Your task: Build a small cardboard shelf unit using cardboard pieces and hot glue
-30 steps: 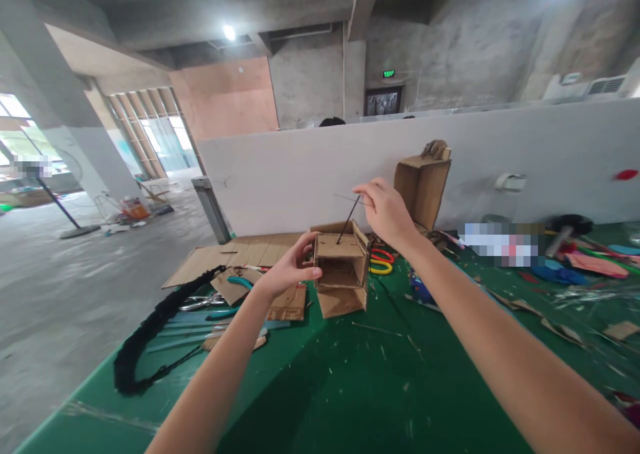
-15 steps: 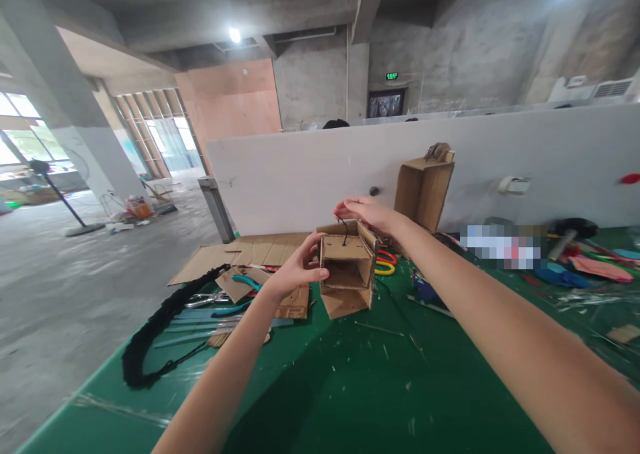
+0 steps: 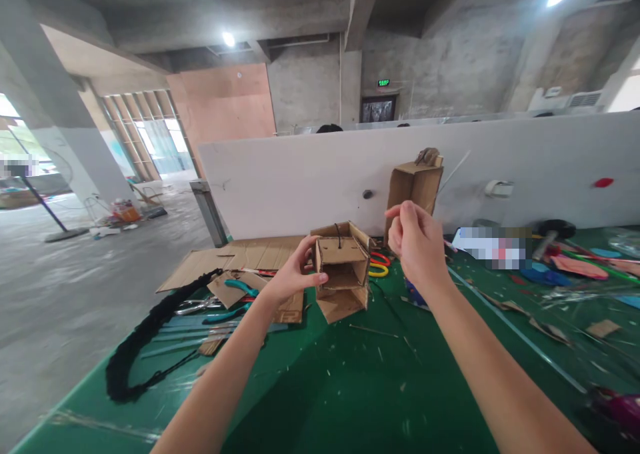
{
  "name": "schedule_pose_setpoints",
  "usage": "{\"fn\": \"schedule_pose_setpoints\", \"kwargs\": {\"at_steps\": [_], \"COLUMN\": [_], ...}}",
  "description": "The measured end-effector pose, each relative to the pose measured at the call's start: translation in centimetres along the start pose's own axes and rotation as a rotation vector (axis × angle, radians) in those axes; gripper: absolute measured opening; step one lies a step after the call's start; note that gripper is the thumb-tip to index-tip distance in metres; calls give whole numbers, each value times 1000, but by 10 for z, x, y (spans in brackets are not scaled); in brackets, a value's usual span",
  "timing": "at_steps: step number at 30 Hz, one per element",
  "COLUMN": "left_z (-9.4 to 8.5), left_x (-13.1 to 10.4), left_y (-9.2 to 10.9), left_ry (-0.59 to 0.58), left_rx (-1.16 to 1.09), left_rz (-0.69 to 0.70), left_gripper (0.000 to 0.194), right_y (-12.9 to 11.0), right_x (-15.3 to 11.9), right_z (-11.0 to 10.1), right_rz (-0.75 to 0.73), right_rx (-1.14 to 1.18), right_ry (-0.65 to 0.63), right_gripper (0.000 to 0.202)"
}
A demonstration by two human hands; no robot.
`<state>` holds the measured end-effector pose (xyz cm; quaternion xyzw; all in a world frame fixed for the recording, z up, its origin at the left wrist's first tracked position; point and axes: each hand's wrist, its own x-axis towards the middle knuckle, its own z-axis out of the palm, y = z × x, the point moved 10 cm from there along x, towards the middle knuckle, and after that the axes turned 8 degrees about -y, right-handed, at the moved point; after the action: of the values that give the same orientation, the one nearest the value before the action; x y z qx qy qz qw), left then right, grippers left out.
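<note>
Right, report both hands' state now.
Left hand: holding the small open-fronted brown cardboard box by one side.
Right hand: closed; can't tell what, if anything, it holds.

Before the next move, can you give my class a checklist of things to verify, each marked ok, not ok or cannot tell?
1. Left hand gripping the small cardboard box: ok.
2. Black cord in the top panel's hole: ok.
3. Right hand clear of the box: ok.
4. What the right hand's curled fingers hold: cannot tell.
5. Teal-handled pliers apart from the box: ok.
6. Green tabletop free of scraps: not ok, slivers lie scattered.
</note>
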<state>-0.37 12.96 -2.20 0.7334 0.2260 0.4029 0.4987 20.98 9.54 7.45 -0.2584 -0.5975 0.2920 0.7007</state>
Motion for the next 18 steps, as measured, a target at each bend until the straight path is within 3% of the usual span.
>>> {"fn": "schedule_pose_setpoints", "kwargs": {"at_steps": [3,9,18], "left_z": [4,11,7], "left_x": [0,1,2], "left_y": [4,12,4], "left_ry": [6,37,97], "left_rx": [52,165,187], "left_rz": [6,45,67], "left_gripper": [79,79,84], "right_y": [6,32,31], "right_x": [-10,-11,-8], "right_z": [6,4,8], "right_rz": [41,133,225], "right_rx": [-8,188,399], "right_ry": [-94,-58,-65], "right_gripper": [45,66,64]}}
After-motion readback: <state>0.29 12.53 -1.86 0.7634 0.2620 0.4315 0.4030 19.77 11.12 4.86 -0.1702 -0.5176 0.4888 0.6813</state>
